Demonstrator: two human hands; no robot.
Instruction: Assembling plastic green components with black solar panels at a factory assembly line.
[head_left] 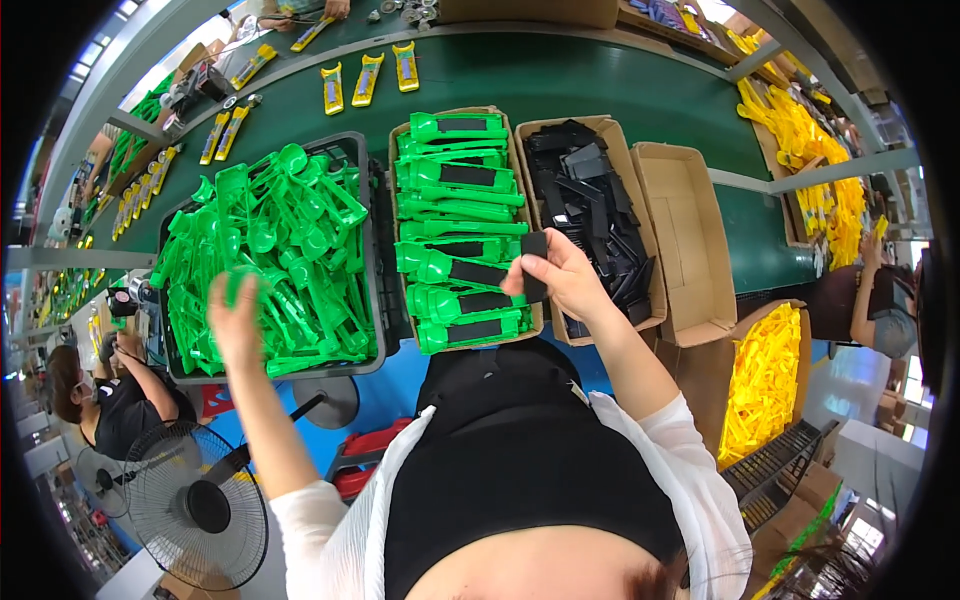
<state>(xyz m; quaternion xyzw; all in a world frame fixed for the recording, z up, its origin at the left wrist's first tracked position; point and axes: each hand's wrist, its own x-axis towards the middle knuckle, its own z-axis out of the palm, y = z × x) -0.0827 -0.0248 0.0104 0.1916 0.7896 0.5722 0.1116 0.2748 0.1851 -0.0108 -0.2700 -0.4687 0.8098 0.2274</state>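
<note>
My right hand [562, 272] pinches a flat black rectangular piece [535, 262] above the right edge of the middle cardboard box [494, 112]. In that box lie rows of green plastic parts [455, 203], several with a black panel set in them. On the left, my left hand [238, 318] is smeared by motion over a dark crate [372, 350] heaped with loose green plastic parts [300, 240]; whether it holds one of them is not clear. Just right of the middle box, another cardboard box [645, 250] holds a pile of black flat pieces [585, 190].
Beside the black pieces stands a cardboard box [690, 240] with bare walls. Yellow parts [765, 380] fill a box at lower right. Beyond runs a green conveyor [560, 75] carrying yellow assembled pieces [367, 80]. A fan [205, 505] stands lower left, near a co-worker [125, 395].
</note>
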